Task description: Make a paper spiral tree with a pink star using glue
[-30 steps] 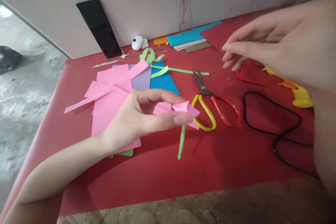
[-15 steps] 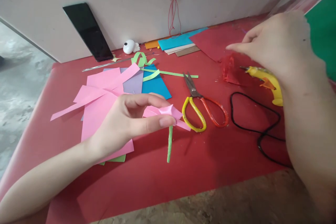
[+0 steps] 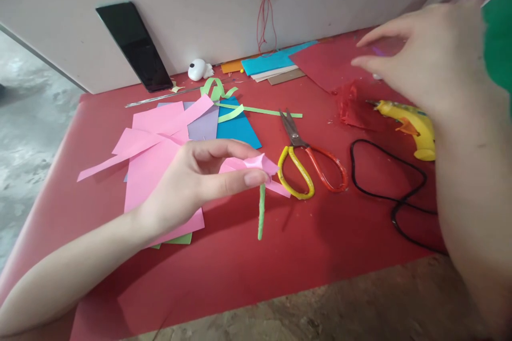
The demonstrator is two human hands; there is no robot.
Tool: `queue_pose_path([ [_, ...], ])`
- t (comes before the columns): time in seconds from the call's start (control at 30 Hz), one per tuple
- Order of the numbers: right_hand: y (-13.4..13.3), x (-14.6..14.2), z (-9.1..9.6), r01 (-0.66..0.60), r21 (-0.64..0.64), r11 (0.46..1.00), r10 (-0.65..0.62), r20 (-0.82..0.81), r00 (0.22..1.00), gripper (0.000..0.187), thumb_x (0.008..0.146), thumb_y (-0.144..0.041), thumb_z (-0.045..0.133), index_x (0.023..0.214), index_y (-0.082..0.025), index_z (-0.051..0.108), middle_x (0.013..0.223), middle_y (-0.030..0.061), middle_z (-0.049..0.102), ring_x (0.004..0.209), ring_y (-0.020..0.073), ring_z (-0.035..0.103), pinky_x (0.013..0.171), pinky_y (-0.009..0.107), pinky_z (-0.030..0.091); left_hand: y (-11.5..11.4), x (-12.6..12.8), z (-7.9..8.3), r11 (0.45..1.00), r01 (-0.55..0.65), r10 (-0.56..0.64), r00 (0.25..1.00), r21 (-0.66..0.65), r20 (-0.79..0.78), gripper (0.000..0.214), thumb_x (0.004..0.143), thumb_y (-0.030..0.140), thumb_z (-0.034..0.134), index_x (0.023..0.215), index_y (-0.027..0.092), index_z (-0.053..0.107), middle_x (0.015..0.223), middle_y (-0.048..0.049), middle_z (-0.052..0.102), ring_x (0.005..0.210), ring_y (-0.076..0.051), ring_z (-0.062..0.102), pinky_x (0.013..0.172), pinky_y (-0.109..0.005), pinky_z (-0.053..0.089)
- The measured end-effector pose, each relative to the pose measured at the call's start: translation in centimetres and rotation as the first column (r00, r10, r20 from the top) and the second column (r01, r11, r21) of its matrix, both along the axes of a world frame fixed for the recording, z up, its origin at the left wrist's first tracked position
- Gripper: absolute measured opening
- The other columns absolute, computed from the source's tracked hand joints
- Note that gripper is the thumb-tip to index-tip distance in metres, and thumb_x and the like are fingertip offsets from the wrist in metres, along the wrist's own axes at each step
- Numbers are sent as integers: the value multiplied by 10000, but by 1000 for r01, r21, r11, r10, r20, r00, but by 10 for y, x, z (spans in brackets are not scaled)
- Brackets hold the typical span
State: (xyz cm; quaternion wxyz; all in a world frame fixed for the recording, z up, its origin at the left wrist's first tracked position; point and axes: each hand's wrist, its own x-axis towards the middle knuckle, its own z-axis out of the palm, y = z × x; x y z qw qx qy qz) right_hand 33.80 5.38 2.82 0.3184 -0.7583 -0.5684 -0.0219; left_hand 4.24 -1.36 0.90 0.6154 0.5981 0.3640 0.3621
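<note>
Head view, left hand: the pink paper piece (image 3: 263, 160) is pinched between thumb and forefinger of the left hand (image 3: 188, 186), held above the red table (image 3: 240, 282); the green stem (image 3: 261, 213) hangs below it.
Head view, right hand: thumb and forefinger of the right hand (image 3: 424, 56) are spread, with nothing seen between them, over the red sheet (image 3: 326, 61); whether anything is touched by the other fingers cannot be told.
Pinch: the folds could be crushed if pressed too hard, or the stem tilted if held too loosely.
Scissors (image 3: 295, 139): their part-open blades could be brushed by a low sleeve or wrist.
Glue gun (image 3: 400, 112): could be knocked by the right forearm beside it.
Black cord (image 3: 426, 175): its loops could be snagged by that arm.
</note>
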Motion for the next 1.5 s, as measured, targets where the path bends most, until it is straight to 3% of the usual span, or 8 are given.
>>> queue_pose_path([
  [0.13,-6,1,3,-84,17,996,83,67,994,439,739,-68,697,1167,-167,698,1189,73,712,998,209,705,803,328,521,4,-1,-2,1000,24,-24,999,-13,36,130,721,377,813,773,268,765,753,20,762,760,-146,705,738,-260,570],
  [0.23,-15,-3,8,-179,-92,979,181,13,983,811,654,52,660,1389,-257,514,1570,-6,338,1389,243,417,999,325,411,5,-2,-3,998,55,-54,996,-14,68,73,763,351,784,794,288,768,732,48,753,727,-108,702,759,-222,575],
  [0.5,-14,-11,2,-128,-117,985,85,-321,943,609,760,131,563,1266,-201,633,1166,99,708,899,171,737,848,341,592,3,0,-3,999,16,-14,997,-30,82,99,721,336,819,783,275,773,762,54,767,766,-99,721,718,-174,575],
  [0.8,-18,-14,0,-42,-74,996,35,-104,994,523,710,-642,706,908,-158,740,658,64,628,615,149,606,773,433,547,3,-1,-2,999,29,-27,997,-20,78,111,727,358,812,784,273,770,767,66,767,775,-83,722,721,-151,574],
  [1.03,-15,-8,3,-262,-340,903,150,-322,935,650,764,-398,714,1374,-275,528,1427,37,552,1315,209,515,1043,397,398,4,-1,-3,998,45,-41,995,-46,86,128,720,366,817,803,277,777,778,71,774,763,-56,719,737,-106,563],
  [1.17,-20,-20,12,-428,-227,875,181,-666,723,329,955,-185,470,1258,-128,585,999,32,747,757,107,724,714,322,538,5,0,-3,998,44,-39,994,-45,102,117,719,348,820,794,269,777,776,68,772,759,-54,715,714,-100,561],
  [1.37,-33,-45,20,-392,-121,912,269,-545,794,167,894,-118,575,806,-123,717,725,5,734,584,44,661,526,172,472,6,0,-5,999,39,-40,993,6,107,104,733,343,809,780,258,773,741,67,757,749,-64,704,713,-136,566],
  [1.5,-44,-59,18,-573,-80,816,476,-469,744,177,860,-118,617,726,-163,723,674,-16,713,582,52,637,526,183,469,7,1,-6,997,-12,1,991,80,131,88,737,337,805,771,264,769,728,70,748,757,-73,693,715,-170,559],
])
